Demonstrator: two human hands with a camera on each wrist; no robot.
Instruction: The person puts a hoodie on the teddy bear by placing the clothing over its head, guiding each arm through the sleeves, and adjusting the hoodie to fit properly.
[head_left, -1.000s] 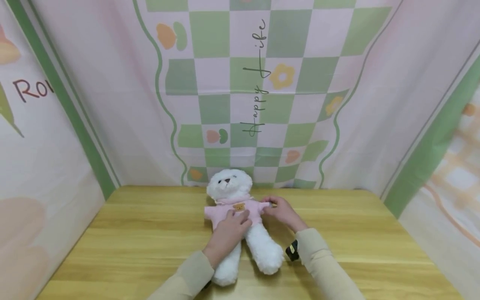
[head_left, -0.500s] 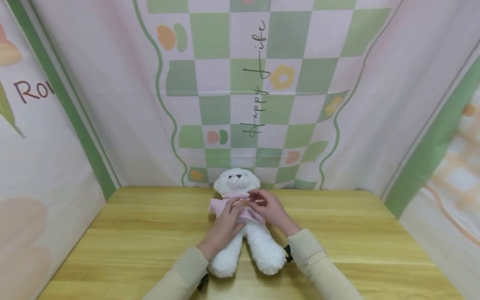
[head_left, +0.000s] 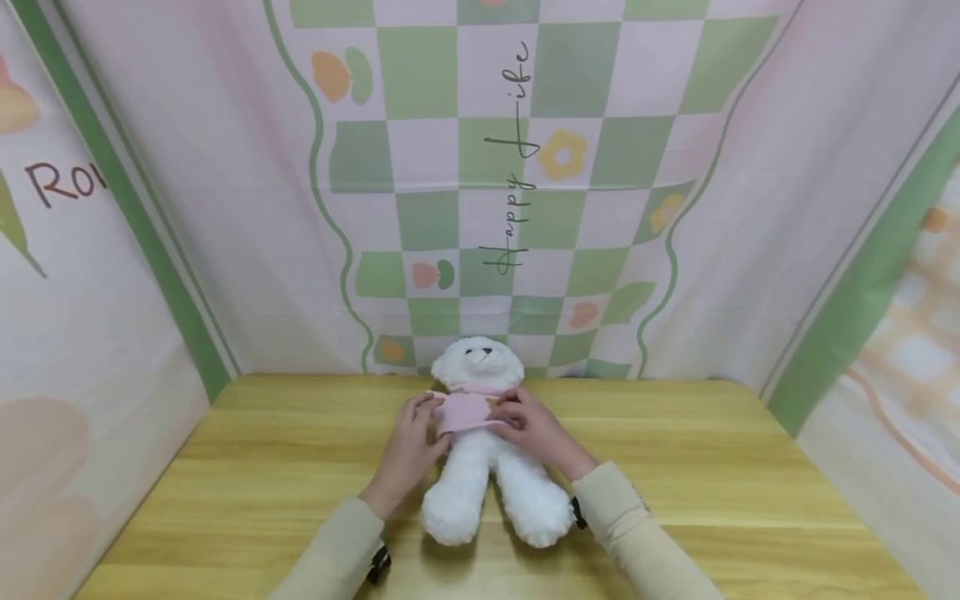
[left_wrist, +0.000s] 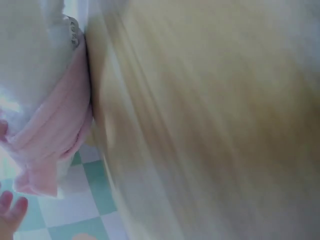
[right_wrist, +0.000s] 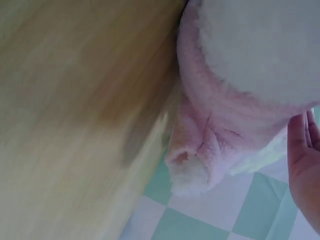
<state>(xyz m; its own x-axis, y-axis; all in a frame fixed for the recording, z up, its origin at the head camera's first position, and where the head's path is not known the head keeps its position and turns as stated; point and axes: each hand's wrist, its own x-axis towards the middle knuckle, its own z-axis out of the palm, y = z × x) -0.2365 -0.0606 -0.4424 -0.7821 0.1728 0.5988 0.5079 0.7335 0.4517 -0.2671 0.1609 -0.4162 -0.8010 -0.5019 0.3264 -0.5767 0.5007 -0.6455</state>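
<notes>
A white plush teddy bear (head_left: 480, 367) lies face up on the wooden table, its legs toward me. It wears a pink shirt (head_left: 465, 412) with a small brown bear patch, partly covered by fingers. My left hand (head_left: 408, 442) is at the shirt's left side. Its thumb reaches the hem, while the other fingers are spread near the sleeve (left_wrist: 40, 175), apart from it in the left wrist view. My right hand (head_left: 536, 429) pinches the shirt front by the patch and lower hem. The right-side sleeve (right_wrist: 192, 160) has white fur showing at its opening.
The wooden table (head_left: 675, 450) extends on both sides of the bear. A checkered cloth backdrop (head_left: 427, 221) stands right behind the bear's head, with printed cloth walls (head_left: 82, 333) at the sides. Dark wrist straps show below both cuffs.
My left hand has moved from the shirt front to its left side. My right hand has left the right-side sleeve for the shirt front. The bear has shifted slightly right and the patch sits further right.
</notes>
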